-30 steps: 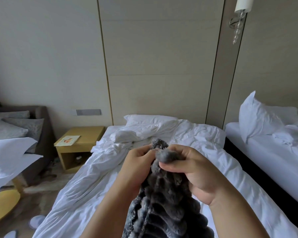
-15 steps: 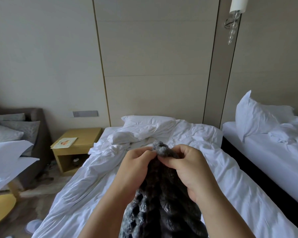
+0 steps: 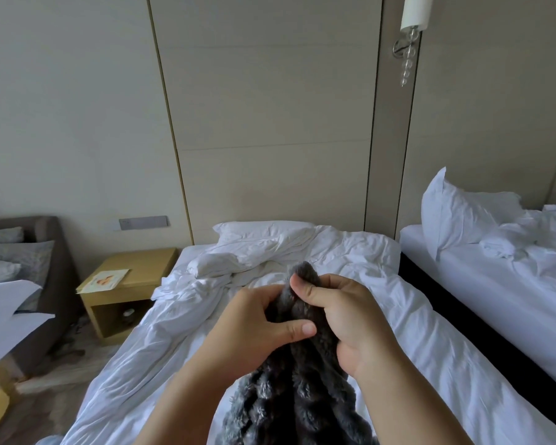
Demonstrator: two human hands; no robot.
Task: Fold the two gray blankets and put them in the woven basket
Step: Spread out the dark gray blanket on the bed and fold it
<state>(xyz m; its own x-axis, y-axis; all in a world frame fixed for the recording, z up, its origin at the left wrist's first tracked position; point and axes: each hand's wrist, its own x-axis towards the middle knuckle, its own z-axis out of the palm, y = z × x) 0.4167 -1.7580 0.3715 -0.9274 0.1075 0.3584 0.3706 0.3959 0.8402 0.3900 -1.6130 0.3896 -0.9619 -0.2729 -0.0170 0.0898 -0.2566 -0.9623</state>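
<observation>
Both hands meet over the middle of a bed [image 3: 430, 348] whose white sheets [image 3: 180, 335] lie rumpled and bunched toward the head end, where a flat pillow [image 3: 264, 228] rests against the wall. The left hand [image 3: 257, 326] and the right hand [image 3: 344, 319] each have a grip clenched on the top edge of a plush gray blanket [image 3: 296, 396], thumbs pressed on its near side. The blanket hangs from the hands in thick ribbed folds, held up above the bed and running out of the bottom of the view. Left of the bed a pale wooden nightstand [image 3: 142, 261] carries a printed card [image 3: 105, 280], and beyond it a gray sofa [image 3: 53, 252] holds cushions. A dark gap separates the bed from a second bed [image 3: 511, 300] on the right, which has a propped pillow [image 3: 446, 213] standing on it. Beige wall panels [image 3: 270, 107] rise behind, bearing a switch plate [image 3: 143, 222] and a wall lamp [image 3: 413, 14] with a white shade.
</observation>
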